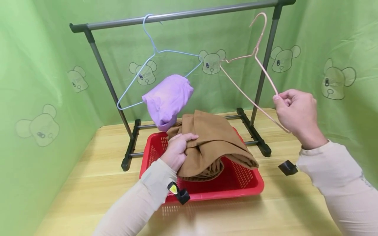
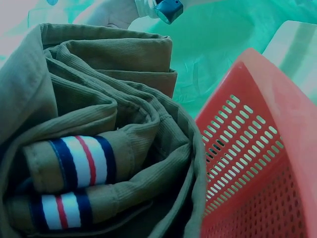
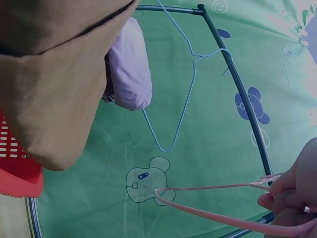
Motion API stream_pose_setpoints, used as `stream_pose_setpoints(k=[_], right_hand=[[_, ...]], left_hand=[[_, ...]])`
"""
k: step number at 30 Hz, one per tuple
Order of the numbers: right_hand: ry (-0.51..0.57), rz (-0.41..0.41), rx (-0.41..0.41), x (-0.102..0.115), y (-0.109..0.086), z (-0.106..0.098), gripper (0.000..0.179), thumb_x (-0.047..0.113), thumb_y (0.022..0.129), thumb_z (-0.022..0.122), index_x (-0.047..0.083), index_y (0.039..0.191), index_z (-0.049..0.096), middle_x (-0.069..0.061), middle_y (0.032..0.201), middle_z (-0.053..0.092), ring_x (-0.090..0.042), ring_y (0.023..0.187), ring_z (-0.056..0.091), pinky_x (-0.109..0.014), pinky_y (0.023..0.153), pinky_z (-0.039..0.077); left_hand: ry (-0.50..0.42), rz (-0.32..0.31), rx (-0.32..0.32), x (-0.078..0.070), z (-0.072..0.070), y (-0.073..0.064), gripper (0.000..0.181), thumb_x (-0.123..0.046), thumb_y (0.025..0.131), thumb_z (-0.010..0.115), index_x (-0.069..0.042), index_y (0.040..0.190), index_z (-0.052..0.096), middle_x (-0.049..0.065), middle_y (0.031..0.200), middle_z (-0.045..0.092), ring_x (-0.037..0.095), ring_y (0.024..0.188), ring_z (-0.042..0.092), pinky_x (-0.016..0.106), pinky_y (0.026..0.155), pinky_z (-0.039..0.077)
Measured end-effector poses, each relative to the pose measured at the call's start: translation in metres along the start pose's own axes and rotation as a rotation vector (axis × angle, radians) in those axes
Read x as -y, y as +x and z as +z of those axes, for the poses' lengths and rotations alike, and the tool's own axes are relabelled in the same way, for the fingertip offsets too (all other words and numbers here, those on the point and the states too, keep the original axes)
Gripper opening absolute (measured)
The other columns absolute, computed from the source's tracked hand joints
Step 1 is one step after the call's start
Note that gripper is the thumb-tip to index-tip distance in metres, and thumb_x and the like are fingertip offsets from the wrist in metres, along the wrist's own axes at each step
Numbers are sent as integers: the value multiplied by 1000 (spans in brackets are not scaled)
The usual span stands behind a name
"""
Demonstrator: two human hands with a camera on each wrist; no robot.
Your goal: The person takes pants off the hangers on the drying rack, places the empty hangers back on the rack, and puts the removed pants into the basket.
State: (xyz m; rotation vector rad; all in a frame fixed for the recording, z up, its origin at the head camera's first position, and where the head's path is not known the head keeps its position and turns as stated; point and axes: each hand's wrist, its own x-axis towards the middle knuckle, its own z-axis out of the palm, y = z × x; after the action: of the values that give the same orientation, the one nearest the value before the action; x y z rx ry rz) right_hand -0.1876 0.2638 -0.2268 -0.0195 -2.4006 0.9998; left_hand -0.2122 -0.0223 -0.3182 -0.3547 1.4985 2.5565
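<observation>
My left hand (image 1: 177, 149) grips a folded pair of brown trousers (image 1: 217, 137) at its left side, over the red basket. Striped navy, white and red tape (image 2: 81, 163) shows among the trousers' layers in the left wrist view. On the right, my right hand (image 1: 296, 113) pinches one side of a pink wire hanger (image 1: 240, 91) between thumb and fingers. That hanger is tilted, bare, and its hook points up near the rack's right post. A bundled purple garment (image 1: 168, 98) hangs over the lower bar of a blue hanger (image 1: 134, 80).
A grey metal clothes rack (image 1: 189, 13) stands behind, with the blue hanger hooked on its rail. The red perforated basket (image 1: 218, 196) sits on the wooden table (image 1: 97, 183) under the trousers. Green curtains (image 1: 38, 88) with bear prints enclose the back and sides.
</observation>
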Motion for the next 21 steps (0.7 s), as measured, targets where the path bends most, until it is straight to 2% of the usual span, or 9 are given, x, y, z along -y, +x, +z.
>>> stream_pose_setpoints(k=[7, 21], right_hand=[[8, 10, 20, -1, -1, 1, 28, 22, 99, 52, -2, 107, 65, -2, 65, 57, -14, 51, 45, -27, 41, 36], [2, 10, 32, 0, -2, 1, 30, 23, 100, 51, -2, 108, 65, -2, 65, 57, -15, 51, 45, -27, 39, 35]], left_hand=[[8, -5, -31, 4, -4, -1, 26, 11, 73, 68, -4, 90, 57, 8, 79, 67, 17, 64, 66, 31, 63, 57], [37, 6, -2, 7, -14, -8, 21, 9, 74, 69, -5, 87, 61, 6, 80, 67, 17, 66, 66, 32, 64, 57]])
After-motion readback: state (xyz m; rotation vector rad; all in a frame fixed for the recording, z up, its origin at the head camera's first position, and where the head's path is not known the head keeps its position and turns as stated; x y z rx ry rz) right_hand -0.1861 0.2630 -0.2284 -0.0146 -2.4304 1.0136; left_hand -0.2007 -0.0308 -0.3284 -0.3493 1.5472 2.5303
